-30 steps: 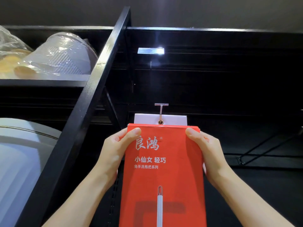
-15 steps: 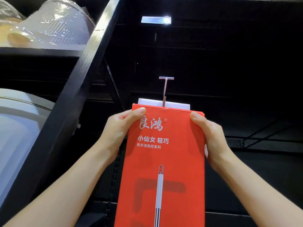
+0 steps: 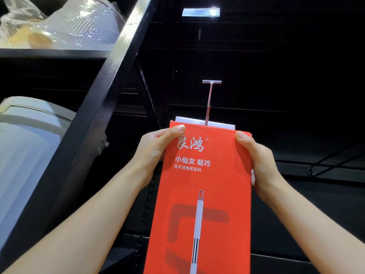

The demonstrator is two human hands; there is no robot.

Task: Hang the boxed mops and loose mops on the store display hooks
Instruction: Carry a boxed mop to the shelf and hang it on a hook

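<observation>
A tall red mop box with white lettering and a mop picture stands upright before me. My left hand grips its upper left edge, thumb on the front face. My right hand grips the upper right edge the same way. A white hang tab sticks up behind the box's top. The metal display hook passes through or behind that tab and runs back to its T-shaped end on the dark wall panel.
A black shelf upright slants across the left. Plastic-wrapped goods sit on the upper left shelf and a pale grey bin below. A price tag holder shines above. Another black wire hook juts out at right.
The box has slid further back along the hook, so more of the hook's rod shows in front of the tab. The view has tilted down; both hands keep their grip.
</observation>
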